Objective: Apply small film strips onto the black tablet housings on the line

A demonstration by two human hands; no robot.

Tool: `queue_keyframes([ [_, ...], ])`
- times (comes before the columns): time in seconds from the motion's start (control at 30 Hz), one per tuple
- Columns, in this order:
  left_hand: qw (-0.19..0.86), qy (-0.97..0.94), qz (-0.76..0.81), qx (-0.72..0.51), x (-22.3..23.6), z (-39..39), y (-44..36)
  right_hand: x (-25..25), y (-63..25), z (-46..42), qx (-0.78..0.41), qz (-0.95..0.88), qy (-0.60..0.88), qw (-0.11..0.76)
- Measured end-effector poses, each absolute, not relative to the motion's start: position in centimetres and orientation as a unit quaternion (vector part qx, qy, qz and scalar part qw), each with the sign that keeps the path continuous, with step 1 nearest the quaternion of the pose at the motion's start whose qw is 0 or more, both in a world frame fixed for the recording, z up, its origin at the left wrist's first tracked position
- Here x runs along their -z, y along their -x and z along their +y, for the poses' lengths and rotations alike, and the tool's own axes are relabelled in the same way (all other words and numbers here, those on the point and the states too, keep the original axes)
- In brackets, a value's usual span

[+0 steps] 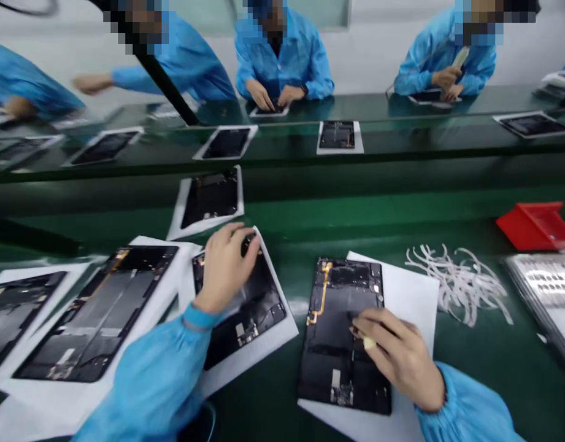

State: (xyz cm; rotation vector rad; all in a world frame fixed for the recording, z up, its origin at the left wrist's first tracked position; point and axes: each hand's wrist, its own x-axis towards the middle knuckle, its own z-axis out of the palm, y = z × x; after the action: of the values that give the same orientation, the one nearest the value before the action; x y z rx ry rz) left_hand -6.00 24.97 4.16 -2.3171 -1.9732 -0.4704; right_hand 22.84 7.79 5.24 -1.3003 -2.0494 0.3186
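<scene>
- pressing down, left hand (227, 264) lies flat, fingers spread, steadying an opened tablet (245, 307) on the table (282, 393).
- right hand (397, 356) pinches a small pale piece (368, 342) against another tablet's back (342, 331), likely seating it.

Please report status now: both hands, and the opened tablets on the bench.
Left hand flat on top edge of middle opened tablet. Right hand pressing fingertips on right opened tablet, small pale piece at fingers. Nothing between; white strips lie off right.

No legible text anywhere; view blurred.
</scene>
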Motion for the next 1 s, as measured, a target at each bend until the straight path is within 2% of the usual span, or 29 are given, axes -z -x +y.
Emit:
queue_keyframes([
  [0.1,-0.061,0.873,-0.406,0.264,-3.9,15.9,2.1,-4.9,-23.2,8.2,-0.077,-0.805,0.485,0.334],
  [0.17,-0.129,0.912,-0.298,0.25,-3.7,10.5,0.6,-4.6,-23.3,8.8,-0.132,-0.786,0.479,0.368],
  [0.23,-0.147,0.933,-0.251,0.213,-3.0,6.9,0.0,-4.5,-23.3,9.5,-0.221,-0.742,0.477,0.415],
  [0.33,-0.119,0.95,-0.252,0.139,-1.6,5.1,-0.1,-4.5,-23.1,10.8,-0.327,-0.669,0.488,0.456],
  [0.5,-0.091,0.96,-0.256,0.062,-0.5,5.6,0.4,-4.3,-23.1,12.7,-0.391,-0.627,0.529,0.418],
  [1.0,-0.118,0.962,-0.236,0.063,-0.8,6.2,0.1,0.1,-24.2,13.9,-0.265,-0.681,0.577,0.364],
])
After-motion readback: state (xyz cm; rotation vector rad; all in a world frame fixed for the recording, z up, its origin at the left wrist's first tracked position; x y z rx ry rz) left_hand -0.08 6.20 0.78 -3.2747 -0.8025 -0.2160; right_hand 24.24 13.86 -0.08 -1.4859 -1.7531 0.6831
